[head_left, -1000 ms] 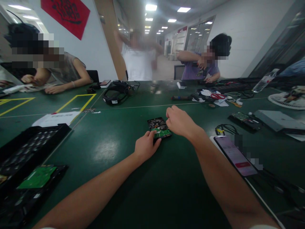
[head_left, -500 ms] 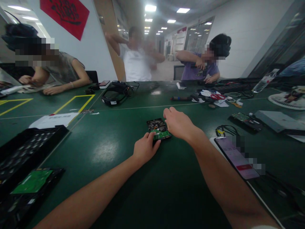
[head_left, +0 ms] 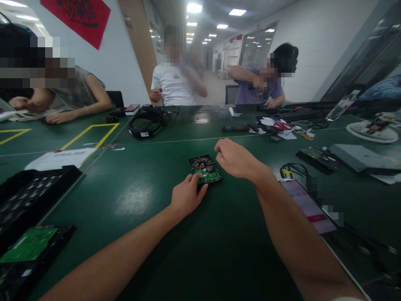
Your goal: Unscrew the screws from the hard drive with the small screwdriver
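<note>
A hard drive [head_left: 203, 164] lies on the green table in front of me, its underside up, with a green circuit board across its near half. My left hand [head_left: 187, 195] grips the drive's near left corner, fingers on the board and thumb along the near edge. Just right of the drive, my right hand [head_left: 236, 158] is raised a little with its fingers curled together. Whatever those fingers hold, if anything, is hidden from this angle.
A phone [head_left: 308, 205] lies by my right forearm, near a cable and another hard drive [head_left: 318, 159]. At left are a black tray [head_left: 40, 188] and a green circuit board [head_left: 29, 244]. Scissors [head_left: 283, 126] and a headset [head_left: 145, 125] lie farther back. Several people sit opposite.
The view has shifted slightly, moving most things a little left. My hands keep about the same hold and place by the drive. The person in white opposite has lowered an arm.
</note>
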The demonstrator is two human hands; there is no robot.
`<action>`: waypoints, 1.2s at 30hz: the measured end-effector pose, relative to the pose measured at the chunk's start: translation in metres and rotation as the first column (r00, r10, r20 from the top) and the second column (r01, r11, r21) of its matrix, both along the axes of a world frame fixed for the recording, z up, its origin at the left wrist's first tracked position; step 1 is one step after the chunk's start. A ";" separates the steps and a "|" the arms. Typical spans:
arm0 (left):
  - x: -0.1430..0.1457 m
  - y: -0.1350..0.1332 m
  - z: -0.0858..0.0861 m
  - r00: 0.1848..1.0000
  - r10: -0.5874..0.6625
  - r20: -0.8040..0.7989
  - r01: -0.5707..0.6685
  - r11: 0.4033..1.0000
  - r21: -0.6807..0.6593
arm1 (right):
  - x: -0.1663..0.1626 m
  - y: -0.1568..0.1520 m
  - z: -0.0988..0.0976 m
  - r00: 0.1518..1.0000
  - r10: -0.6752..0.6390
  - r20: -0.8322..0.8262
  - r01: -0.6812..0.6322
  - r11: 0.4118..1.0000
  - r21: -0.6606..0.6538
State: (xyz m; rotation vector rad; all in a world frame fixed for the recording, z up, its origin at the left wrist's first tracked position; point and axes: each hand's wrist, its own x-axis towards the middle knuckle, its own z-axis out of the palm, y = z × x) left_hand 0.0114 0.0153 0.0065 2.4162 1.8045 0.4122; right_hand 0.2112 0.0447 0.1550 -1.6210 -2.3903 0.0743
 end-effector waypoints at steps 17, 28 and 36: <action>0.001 0.000 0.003 1.000 0.009 -0.009 -0.009 1.000 -0.022 | 0.007 0.006 0.000 0.998 0.038 0.040 -0.038 0.999 0.010; 0.001 -0.001 0.005 1.000 0.020 -0.001 -0.020 0.998 -0.058 | 0.014 0.011 -0.002 0.997 0.022 0.074 -0.023 1.000 0.002; 0.001 0.000 0.006 1.000 0.020 -0.010 -0.021 0.998 -0.051 | 0.014 0.010 -0.003 0.995 0.051 0.088 -0.051 0.999 -0.002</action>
